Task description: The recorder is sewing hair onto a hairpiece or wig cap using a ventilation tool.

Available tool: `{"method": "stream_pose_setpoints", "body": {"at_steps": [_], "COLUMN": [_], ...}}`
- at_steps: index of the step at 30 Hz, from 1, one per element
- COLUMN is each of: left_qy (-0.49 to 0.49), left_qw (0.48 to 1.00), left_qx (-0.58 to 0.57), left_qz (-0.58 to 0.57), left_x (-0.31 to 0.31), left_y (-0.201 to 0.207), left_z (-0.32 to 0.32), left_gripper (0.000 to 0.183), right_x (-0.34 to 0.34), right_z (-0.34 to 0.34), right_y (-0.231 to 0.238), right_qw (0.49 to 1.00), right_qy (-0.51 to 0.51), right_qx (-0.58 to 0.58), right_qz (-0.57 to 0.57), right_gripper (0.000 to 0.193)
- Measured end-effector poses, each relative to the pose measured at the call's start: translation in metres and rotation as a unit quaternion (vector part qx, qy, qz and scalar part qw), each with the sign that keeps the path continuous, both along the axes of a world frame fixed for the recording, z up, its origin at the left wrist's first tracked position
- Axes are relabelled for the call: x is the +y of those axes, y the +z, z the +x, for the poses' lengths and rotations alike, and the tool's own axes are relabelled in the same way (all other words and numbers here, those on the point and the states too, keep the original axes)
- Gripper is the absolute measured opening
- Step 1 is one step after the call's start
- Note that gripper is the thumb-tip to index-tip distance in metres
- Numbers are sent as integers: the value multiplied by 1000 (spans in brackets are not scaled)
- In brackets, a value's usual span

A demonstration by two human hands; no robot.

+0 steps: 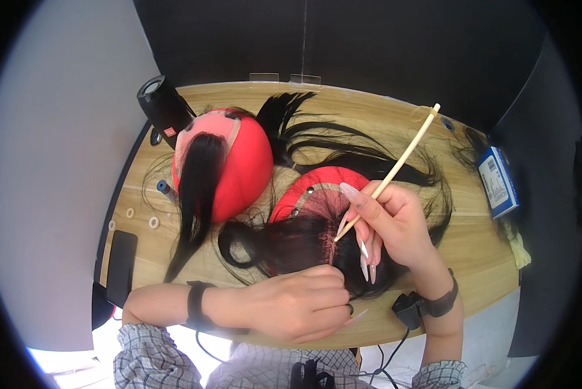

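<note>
My right hand (398, 223) grips a slim pale wooden stick (404, 157) between thumb and fingers. The stick slants down to the left, its tip at a parting in the black hair (297, 241) on a wig cap. That cap is pinned over a red head form (335, 176) in front of me. My left hand (297, 303) lies across the near side of the hair with its fingers curled closed. What those fingers hold, if anything, is hidden. Long nails show on both hands.
Beside it stands another red head form (251, 170) with a black hair lock (200, 172). Loose hair (349, 142) spreads behind. A black cylindrical speaker (163, 107), a dark phone-like slab (121, 267) and small rings (153, 223) lie left; a blue-white box (497, 183) lies right.
</note>
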State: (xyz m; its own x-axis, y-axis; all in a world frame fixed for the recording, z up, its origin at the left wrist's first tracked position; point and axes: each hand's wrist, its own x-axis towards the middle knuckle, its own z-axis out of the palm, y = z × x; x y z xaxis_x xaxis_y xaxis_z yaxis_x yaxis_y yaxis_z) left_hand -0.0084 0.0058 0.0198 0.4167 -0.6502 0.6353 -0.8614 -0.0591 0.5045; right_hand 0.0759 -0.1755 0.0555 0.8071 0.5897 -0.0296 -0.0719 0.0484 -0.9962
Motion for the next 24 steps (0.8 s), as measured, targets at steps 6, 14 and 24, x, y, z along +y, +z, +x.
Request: {"method": "stream_pose_setpoints", "body": {"at_steps": [6,14,24], "left_qy": [14,9,13], "left_qw": [999,1000,1000], "left_qx": [-27,-23,-27], "left_qz": [-20,-14,-9], "left_x": [-1,1,1], "left_y": [-1,-1,-2], "left_z": [-1,0,0], "left_gripper": [10,9,9], "right_x": [0,-2,-2], "right_z": [0,0,0], "right_y": [-2,-2,-3], "right_qw": [1000,999,999], "right_qy": [2,15,11], "right_qx": [-13,-29,-27], "right_qz": [17,13,15], "right_gripper": [25,24,22]}}
